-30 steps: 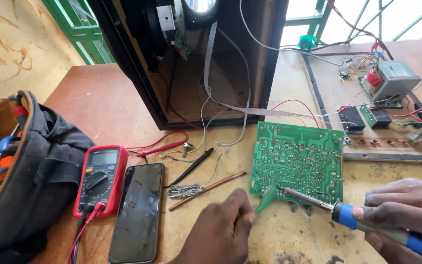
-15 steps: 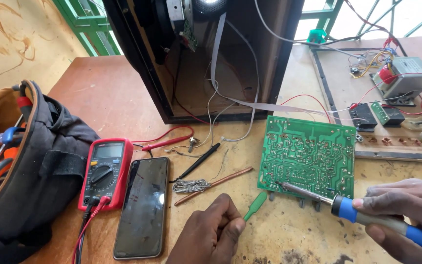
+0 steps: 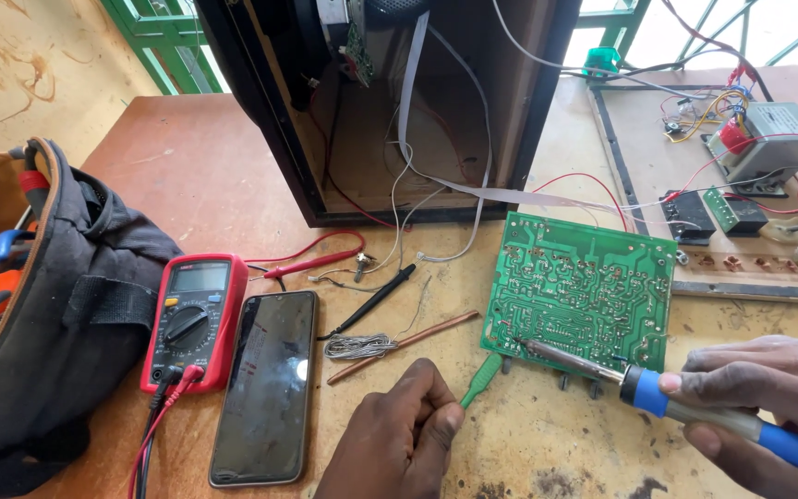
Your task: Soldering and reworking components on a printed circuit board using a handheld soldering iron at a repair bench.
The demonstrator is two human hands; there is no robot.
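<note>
Green printed circuit board [image 3: 582, 292] propped solder-side up for access; right hand [image 3: 768, 393] clenches blue-handled soldering iron [image 3: 685, 407], left hand [image 3: 397, 439] pinches green plastic tool [image 3: 480, 380]

Materials on the worn wooden table [image 3: 233, 176]

The circuit board [image 3: 584, 286] is glossy green, the phone [image 3: 265, 388] has shiny black glass, and the bag [image 3: 39, 351] is matt dark cloth.

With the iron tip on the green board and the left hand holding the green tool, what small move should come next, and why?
Probably bring the green tool in the left hand up to the joint under the iron. The right hand has the tip on the board's lower left part, while the tool's end sits just off that board edge, not at the joint.
</note>
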